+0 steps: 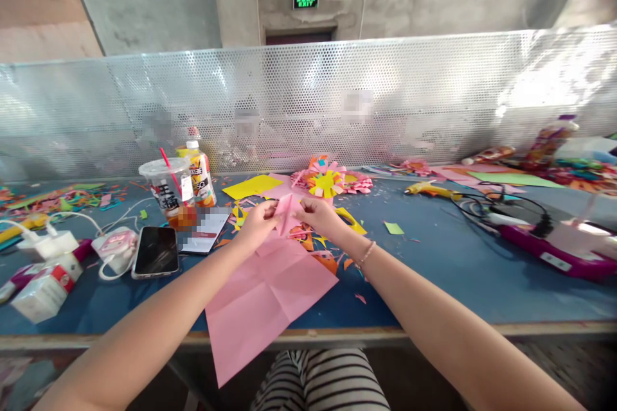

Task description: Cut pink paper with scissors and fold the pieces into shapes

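Observation:
Between both hands is a small folded piece of pink paper (288, 213), held up over the table. My left hand (260, 219) pinches its left edge with closed fingers. On the opposite edge, my right hand (319, 215) grips it the same way. Below them lies a large pink paper sheet (270, 302) with crossing creases, its near corner hanging past the table edge. Just beyond the hands sit paper flowers (328, 181) in pink, yellow and orange. Yellow and orange paper scraps (324, 260) lie around and under my right wrist.
Left stand a plastic cup (166, 189) with a red straw and a drink bottle (200, 176). Near them lie a phone (155, 252) and chargers (116, 247). A yellow glue gun (431, 190) and a purple power strip (549, 253) lie right. A perforated metal screen (308, 103) borders the back.

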`<act>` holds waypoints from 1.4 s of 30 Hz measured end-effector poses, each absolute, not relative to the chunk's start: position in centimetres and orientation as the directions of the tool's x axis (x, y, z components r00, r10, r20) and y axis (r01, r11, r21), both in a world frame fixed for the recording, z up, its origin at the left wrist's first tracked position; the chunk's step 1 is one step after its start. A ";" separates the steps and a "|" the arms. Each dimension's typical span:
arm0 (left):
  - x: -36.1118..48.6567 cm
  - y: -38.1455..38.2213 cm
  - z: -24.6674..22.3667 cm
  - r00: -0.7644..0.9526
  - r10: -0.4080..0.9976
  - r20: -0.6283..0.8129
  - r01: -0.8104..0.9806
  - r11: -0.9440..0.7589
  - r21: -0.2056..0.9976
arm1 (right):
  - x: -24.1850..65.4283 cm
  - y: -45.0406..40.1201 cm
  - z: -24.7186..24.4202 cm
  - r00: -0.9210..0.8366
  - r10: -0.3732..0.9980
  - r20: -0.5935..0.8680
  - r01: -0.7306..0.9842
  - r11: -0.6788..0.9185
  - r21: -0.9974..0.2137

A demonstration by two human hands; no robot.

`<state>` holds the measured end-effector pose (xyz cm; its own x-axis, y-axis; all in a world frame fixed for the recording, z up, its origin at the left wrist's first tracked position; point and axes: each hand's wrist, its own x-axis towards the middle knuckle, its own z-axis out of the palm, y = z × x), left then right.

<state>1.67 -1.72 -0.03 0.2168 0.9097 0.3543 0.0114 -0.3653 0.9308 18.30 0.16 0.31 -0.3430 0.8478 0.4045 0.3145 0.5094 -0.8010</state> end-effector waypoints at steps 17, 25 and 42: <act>1.7 -2.5 1.6 0.185 0.982 -0.022 -0.509 0.115 0.853 | 18.0 0.6 0.3 -0.271 0.913 0.305 -0.190 0.260 -0.947; 1.2 -1.9 1.1 0.232 0.972 0.041 -0.490 0.080 0.868 | 18.3 0.2 0.7 -0.237 0.945 0.224 -0.266 0.159 -0.951; 1.4 -2.1 0.4 0.181 0.938 0.296 -0.037 -0.294 0.955 | 17.8 -1.0 1.4 -0.194 0.884 0.425 0.027 0.437 -0.899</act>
<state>1.44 -2.05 0.36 0.1806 0.9380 0.2958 -0.0370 -0.2941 0.9551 17.80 -1.03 1.40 -0.1938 0.8844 0.4246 0.0271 0.4374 -0.8988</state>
